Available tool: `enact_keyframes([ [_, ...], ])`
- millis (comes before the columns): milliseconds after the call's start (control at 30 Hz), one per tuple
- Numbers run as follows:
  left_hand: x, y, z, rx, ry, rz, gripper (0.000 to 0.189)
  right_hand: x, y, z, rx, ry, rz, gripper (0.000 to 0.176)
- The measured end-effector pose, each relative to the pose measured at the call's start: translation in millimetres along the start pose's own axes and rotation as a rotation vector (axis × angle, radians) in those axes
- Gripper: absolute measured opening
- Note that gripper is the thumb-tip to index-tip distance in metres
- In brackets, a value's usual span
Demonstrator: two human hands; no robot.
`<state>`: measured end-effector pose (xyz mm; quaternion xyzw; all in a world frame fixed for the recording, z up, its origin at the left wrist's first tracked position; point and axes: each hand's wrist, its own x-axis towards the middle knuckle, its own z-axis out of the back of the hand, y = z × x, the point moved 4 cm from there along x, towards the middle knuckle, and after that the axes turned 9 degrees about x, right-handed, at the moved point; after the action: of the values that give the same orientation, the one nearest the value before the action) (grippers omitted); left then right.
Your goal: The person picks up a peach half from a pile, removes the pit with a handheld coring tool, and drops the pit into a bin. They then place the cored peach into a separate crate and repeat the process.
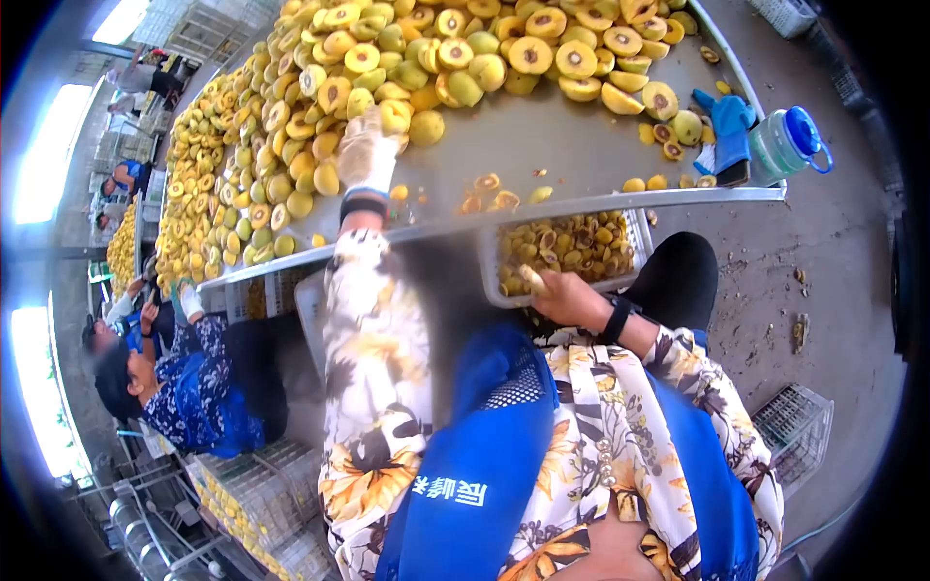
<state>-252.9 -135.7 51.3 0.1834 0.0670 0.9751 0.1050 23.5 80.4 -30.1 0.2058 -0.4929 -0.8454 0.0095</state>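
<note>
Halved yellow fruit (576, 60) heaped on the metal table (470, 160), cut faces and brown centres showing on many, pile stretching off along the left side. Left hand (368, 153), pale glove, at the pile's near edge, fingertips up against fruit; can't tell if it grips one, fingers partly hidden. Right hand (573, 300), bare, below the table edge, fingers curled shut round a short pale-yellow stick-like piece (532, 280), type unclear. It sits at the near rim of a white crate (643, 240) full of yellow-brown scraps (572, 242). Table's right corner: blue cloth or glove (731, 126), bottle with blue lid (787, 145). Co-worker (208, 373) in blue at left, same table
</note>
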Motion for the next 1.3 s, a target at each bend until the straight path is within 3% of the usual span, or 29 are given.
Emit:
enact_keyframes([
  [33, 16, -19, 3, 0.097, 0.244, 0.079, 0.061, -2, 3, 2, -0.074, 0.025, -0.007, 0.024],
  [100, 33, -26, -31, 0.107, 0.225, 0.066, 0.066, -5, 3, 14, 0.058, -0.101, 0.060, 0.020],
  [167, 44, -27, -40, 0.020, 0.321, 0.171, 0.070, -17, -1, 21, 0.196, -0.199, 0.122, 0.021],
  [200, 41, -24, -32, -0.023, 0.277, 0.182, 0.067, -20, 0, 21, 0.208, -0.186, 0.083, 0.022],
  [300, 27, -10, -29, -0.331, 0.242, 0.375, 0.058, -20, 12, 34, 0.198, -0.259, 0.158, 0.024],
  [333, 15, -9, -31, -0.692, 0.265, 0.445, 0.052, -14, 14, 36, 0.361, -0.306, 0.138, 0.027],
  [367, -3, -12, -34, -1.058, 0.293, 0.511, 0.047, -10, 23, 43, 0.292, -0.340, 0.198, 0.029],
  [400, -24, -19, -35, -1.233, 0.143, 0.355, 0.049, 4, 22, 41, 0.391, -0.310, 0.045, 0.027],
  [467, -69, -50, 3, -1.525, 0.096, 0.373, 0.053, 27, 32, 39, 0.958, -0.149, 0.024, 0.033],
  [500, -87, -79, 55, -1.632, 0.209, 0.563, 0.056, 29, 47, 43, 1.025, -0.175, -0.054, 0.029],
  [533, -102, -93, 73, -1.481, 0.223, 0.530, 0.057, 43, 43, 36, 1.234, -0.062, 0.092, 0.028],
  [567, -114, -110, 100, -1.362, 0.250, 0.486, 0.059, 51, 49, 36, 1.366, -0.020, 0.056, 0.026],
  [633, -130, -127, 90, -0.860, 0.113, 0.284, 0.063, 57, 57, 41, 1.329, -0.108, 0.022, 0.026],
  [667, -141, -130, 78, -0.649, -0.069, 0.148, 0.062, 58, 55, 42, 1.267, -0.149, 0.102, 0.025],
  [733, -145, -131, 73, -1.394, 0.140, 0.223, 0.061, 59, 51, 48, 1.123, -0.189, 0.225, 0.025],
  [800, -143, -133, 85, -2.093, 0.579, 0.561, 0.058, 53, 52, 56, 0.958, -0.164, 0.267, 0.026],
  [833, -146, -133, 70, -2.138, 0.621, 0.575, 0.055, 51, 52, 58, 0.872, -0.129, 0.267, 0.027],
  [867, -148, -135, 44, -2.182, 0.658, 0.588, 0.052, 51, 54, 63, 0.493, -0.268, 0.340, 0.031],
  [900, -147, -136, 42, -2.228, 0.693, 0.595, 0.049, 48, 57, 64, 0.352, -0.308, 0.303, 0.035],
  [967, -150, -140, 57, -2.072, 0.585, 0.544, 0.038, 40, 63, 72, 0.078, -0.386, 0.228, 0.045],
  [1033, -147, -139, 63, -2.028, 0.495, 0.661, 0.035, 29, 67, 73, -0.010, -0.378, 0.269, 0.037],
  [1100, -143, -139, 77, -2.100, 0.568, 0.746, 0.030, 18, 64, 64, -0.174, -0.327, 0.364, 0.029],
  [1133, -143, -139, 75, -2.006, 0.476, 0.586, 0.029, 18, 53, 58, -0.005, -0.299, 0.183, 0.021],
  [1167, -143, -140, 70, -1.906, 0.386, 0.427, 0.029, 15, 52, 53, 0.026, -0.320, 0.209, 0.021],
  [1233, -143, -142, 46, -1.782, 0.185, 0.463, 0.029, 12, 50, 48, 0.087, -0.366, 0.266, 0.021],
  [1300, -147, -144, 37, -1.877, 0.187, 0.580, 0.032, 11, 48, 46, 0.123, -0.377, 0.229, 0.021],
])
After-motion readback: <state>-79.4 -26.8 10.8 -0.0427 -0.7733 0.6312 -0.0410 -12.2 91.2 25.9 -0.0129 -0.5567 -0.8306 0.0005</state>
